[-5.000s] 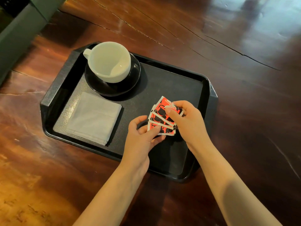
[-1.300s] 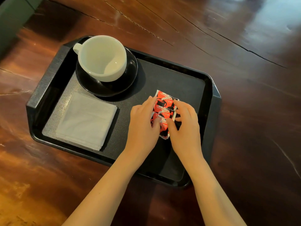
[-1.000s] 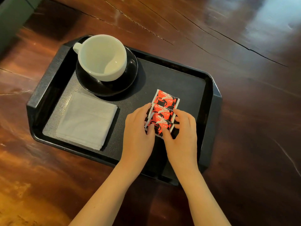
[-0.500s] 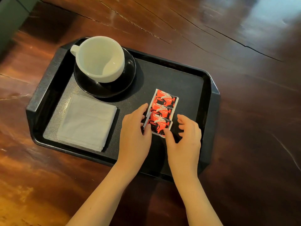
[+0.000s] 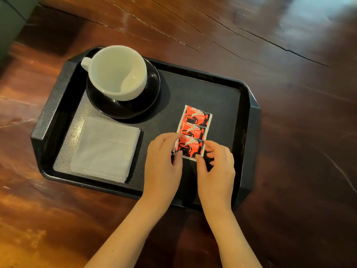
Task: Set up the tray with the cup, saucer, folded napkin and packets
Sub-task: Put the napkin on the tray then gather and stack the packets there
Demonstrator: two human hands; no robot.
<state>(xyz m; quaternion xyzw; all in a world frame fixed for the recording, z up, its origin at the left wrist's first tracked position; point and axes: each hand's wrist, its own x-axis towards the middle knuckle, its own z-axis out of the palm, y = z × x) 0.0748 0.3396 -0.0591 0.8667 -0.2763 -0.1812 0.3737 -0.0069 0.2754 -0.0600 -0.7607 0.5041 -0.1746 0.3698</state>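
A black tray [image 5: 58, 105] lies on the wooden table. At its far left a white cup [image 5: 116, 74] stands on a black saucer [image 5: 150, 101]. A folded white napkin [image 5: 105, 149] lies flat at the near left. Three red and black packets [image 5: 195, 120] lie in an overlapping column on the tray's right half. My left hand [image 5: 164, 167] touches the nearest packet's left edge with thumb and forefinger. My right hand [image 5: 216, 171] holds its right edge and near corner with curled fingers. That packet lies flat on the tray.
The dark polished wooden table [image 5: 289, 132] has long cracks running across its far side. A grey-green object [image 5: 9, 16] sits at the far left corner of the view. The tray's raised rim surrounds everything on it.
The packets went from a loose fan held above the tray to a straight overlapping column lying on it. Both hands slid back toward me to the nearest packet.
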